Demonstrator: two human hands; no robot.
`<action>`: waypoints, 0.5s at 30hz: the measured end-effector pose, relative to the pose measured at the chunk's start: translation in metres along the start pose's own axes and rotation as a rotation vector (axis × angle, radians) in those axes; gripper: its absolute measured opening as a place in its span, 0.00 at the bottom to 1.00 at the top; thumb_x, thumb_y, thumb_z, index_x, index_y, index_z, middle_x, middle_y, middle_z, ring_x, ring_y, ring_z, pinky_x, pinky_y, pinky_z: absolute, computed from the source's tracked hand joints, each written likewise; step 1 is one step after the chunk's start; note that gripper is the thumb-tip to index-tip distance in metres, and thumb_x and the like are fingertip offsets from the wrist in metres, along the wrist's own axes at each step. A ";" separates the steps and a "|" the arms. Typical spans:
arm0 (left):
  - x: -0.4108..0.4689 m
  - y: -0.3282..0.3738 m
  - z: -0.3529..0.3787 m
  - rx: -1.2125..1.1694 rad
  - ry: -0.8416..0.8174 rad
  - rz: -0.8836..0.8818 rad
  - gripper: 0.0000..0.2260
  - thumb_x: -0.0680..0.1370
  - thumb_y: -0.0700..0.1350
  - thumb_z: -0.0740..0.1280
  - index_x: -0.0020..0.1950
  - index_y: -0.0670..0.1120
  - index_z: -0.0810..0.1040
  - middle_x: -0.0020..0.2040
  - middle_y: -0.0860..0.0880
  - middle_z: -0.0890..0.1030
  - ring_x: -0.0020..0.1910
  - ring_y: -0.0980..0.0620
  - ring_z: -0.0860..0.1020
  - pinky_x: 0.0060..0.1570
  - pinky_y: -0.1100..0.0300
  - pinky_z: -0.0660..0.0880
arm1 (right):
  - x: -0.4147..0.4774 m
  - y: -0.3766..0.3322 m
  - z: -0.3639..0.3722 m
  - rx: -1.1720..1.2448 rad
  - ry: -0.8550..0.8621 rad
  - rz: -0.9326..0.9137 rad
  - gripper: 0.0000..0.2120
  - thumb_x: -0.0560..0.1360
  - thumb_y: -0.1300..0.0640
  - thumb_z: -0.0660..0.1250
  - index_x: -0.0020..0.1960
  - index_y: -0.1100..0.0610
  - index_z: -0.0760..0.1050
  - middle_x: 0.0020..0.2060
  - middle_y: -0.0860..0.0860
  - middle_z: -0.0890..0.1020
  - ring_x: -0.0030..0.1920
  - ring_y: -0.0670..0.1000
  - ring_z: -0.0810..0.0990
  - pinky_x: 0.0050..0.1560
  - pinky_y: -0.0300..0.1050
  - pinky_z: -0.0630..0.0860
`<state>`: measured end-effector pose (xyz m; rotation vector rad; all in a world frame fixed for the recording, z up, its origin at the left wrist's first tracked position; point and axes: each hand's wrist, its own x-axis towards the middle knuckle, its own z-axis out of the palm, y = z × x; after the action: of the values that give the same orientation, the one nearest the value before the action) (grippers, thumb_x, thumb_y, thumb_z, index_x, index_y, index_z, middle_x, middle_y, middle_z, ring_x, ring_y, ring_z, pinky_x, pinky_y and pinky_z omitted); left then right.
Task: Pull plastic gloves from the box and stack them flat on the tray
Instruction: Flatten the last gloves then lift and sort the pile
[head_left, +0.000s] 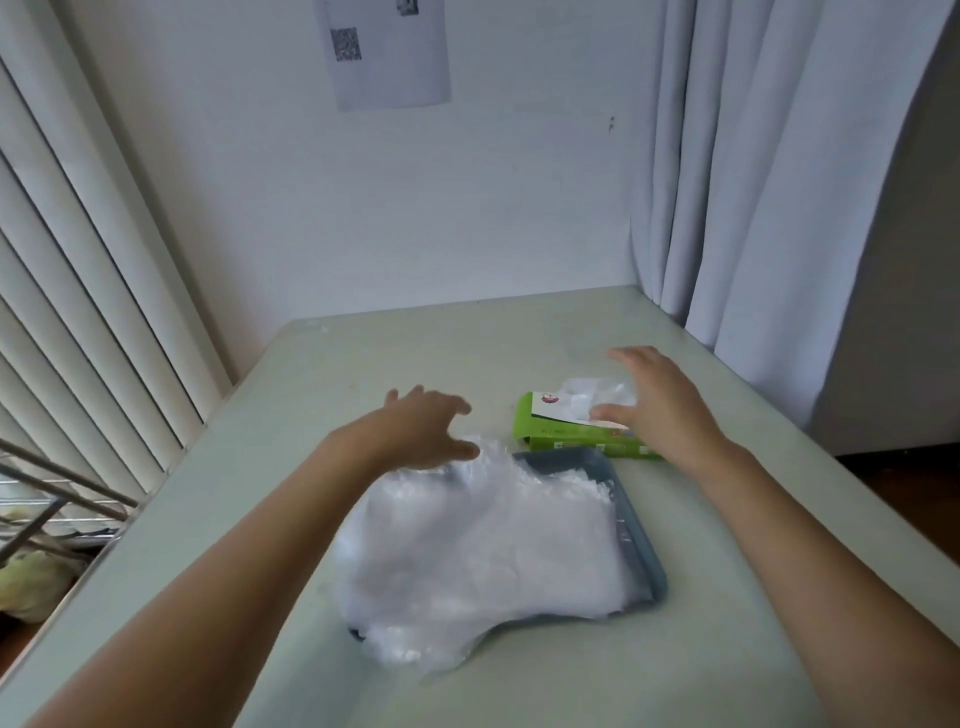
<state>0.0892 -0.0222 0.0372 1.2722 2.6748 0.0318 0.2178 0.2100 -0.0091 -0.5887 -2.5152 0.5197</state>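
Precariously, the glove stack (483, 540) overhangs the blue tray (571, 462); left hand (421, 426) and right hand (657, 408) hover spread wide, empty; a stray brush could slide it off.

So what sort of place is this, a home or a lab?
Probably an ordinary indoor room, set up for recording: a plain table against a white wall, a curtain and blinds at its sides, and a sheet with a QR code on the wall.
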 end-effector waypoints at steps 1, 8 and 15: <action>0.010 0.008 -0.004 -0.005 0.041 0.027 0.24 0.80 0.55 0.62 0.75 0.51 0.63 0.75 0.50 0.65 0.76 0.48 0.56 0.75 0.46 0.46 | 0.009 0.005 0.000 -0.006 -0.046 0.044 0.38 0.68 0.48 0.76 0.73 0.56 0.64 0.71 0.52 0.68 0.71 0.53 0.65 0.67 0.44 0.61; 0.062 0.061 -0.004 -0.129 0.094 0.128 0.20 0.82 0.45 0.59 0.74 0.44 0.65 0.74 0.47 0.67 0.72 0.48 0.64 0.69 0.58 0.58 | 0.035 0.022 0.012 0.072 -0.103 0.087 0.15 0.74 0.51 0.70 0.38 0.64 0.77 0.34 0.58 0.76 0.36 0.53 0.72 0.39 0.47 0.65; 0.104 0.093 0.041 -0.367 -0.020 0.061 0.23 0.81 0.51 0.62 0.72 0.42 0.64 0.69 0.43 0.72 0.66 0.45 0.71 0.57 0.60 0.65 | 0.034 0.025 0.007 0.310 -0.025 0.180 0.04 0.69 0.59 0.76 0.39 0.59 0.83 0.34 0.50 0.83 0.37 0.47 0.80 0.36 0.32 0.72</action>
<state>0.1031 0.1152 -0.0096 1.2227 2.4596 0.4900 0.1949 0.2464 -0.0130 -0.6925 -2.3492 0.9677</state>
